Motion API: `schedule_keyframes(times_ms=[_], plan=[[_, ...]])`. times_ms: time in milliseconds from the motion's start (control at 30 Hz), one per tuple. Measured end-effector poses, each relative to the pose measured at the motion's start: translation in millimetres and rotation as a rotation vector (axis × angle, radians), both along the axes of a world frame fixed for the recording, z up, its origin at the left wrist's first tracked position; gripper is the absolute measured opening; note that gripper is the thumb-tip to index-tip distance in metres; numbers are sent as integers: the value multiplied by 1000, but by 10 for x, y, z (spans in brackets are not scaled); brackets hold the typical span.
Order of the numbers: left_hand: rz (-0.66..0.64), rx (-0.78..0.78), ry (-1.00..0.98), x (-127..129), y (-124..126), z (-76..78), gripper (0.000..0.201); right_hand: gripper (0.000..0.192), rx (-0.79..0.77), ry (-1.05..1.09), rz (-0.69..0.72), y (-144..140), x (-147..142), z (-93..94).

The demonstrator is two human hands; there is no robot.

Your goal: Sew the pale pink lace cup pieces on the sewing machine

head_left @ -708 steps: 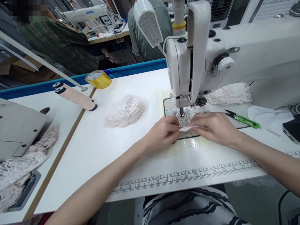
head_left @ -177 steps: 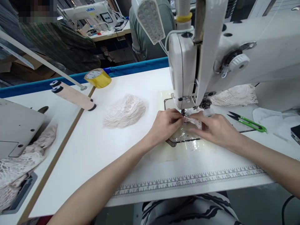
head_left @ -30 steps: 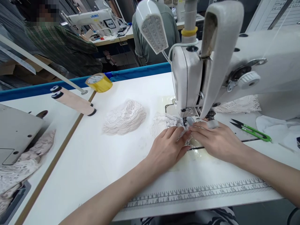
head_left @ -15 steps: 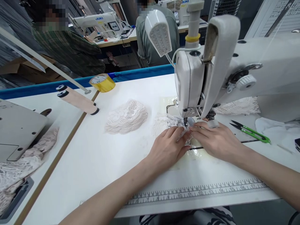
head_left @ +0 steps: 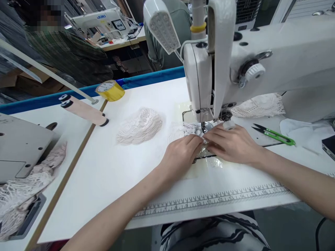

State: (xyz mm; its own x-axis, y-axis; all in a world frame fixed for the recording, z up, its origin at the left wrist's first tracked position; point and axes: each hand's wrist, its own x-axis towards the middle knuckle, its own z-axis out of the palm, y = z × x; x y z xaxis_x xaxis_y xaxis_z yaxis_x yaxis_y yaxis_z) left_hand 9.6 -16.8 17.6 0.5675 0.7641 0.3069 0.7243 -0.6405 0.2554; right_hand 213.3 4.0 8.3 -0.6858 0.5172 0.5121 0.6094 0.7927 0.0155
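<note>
A piece of white lace point(head_left: 188, 128) lies under the presser foot point(head_left: 203, 127) of the white sewing machine point(head_left: 197, 82). Just in front and to the left of the foot is my left hand point(head_left: 181, 151), its fingers curled and closed on the lace edge. My right hand point(head_left: 230, 143) sits on the other side, fingers bent together and pinching the same lace close to the needle. The fingertips of both hands nearly meet, hiding part of the lace. A small pile of cream lace point(head_left: 141, 126) rests on the tabletop to the left.
Green-handled thread snips point(head_left: 278, 136) and white cloth point(head_left: 305, 131) lie at right. More lace point(head_left: 259, 105) is behind the machine. Thread spools point(head_left: 85, 111) and yellow tape point(head_left: 113, 91) stand left. A ruler strip point(head_left: 209, 202) follows the front edge. A person point(head_left: 65, 52) sits beyond.
My left hand's fingers have drawn in from lying stretched on the lace to a curled pinch. My right hand stays by the needle. The whole view has shifted slightly.
</note>
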Motion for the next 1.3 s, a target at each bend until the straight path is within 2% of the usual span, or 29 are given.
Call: schedule_keyframes(times_ms=[133, 200, 267, 433, 533, 633, 733, 933, 1033, 1133, 1233, 1300], plan=[[58, -143, 6, 35, 51, 142, 16, 26, 82, 26, -73, 45, -3, -16], [54, -143, 24, 60, 94, 158, 25, 30, 71, 74, -117, 66, -4, -33], [64, -108, 58, 100, 141, 130, 34, 32, 56, 131, -154, 85, -4, -54], [186, -58, 20, 235, 230, 1, 15, 41, 15, 207, -260, 109, -21, -89], [223, 6, 18, 270, 247, -23, 11, 43, -25, 204, -300, 107, -31, -83], [183, -13, 20, 238, 255, 8, 13, 39, -81, 206, -294, 92, -19, -63], [89, -77, 38, 175, 264, 66, 16, 24, -144, 191, -231, 65, 1, -46], [19, -115, 128, 124, 260, 197, 21, 18, -72, 190, -165, 42, -13, -65], [-10, -103, 150, 141, 251, 213, 20, 20, -91, 254, -176, 47, -30, -76], [25, -64, 114, 161, 247, 163, 15, 24, -101, 285, -196, 43, -43, -83], [55, -22, 77, 162, 249, 123, 19, 30, -99, 282, -228, 33, -51, -94], [17, -27, 99, 144, 256, 152, 22, 32, -113, 280, -247, 27, -54, -100]])
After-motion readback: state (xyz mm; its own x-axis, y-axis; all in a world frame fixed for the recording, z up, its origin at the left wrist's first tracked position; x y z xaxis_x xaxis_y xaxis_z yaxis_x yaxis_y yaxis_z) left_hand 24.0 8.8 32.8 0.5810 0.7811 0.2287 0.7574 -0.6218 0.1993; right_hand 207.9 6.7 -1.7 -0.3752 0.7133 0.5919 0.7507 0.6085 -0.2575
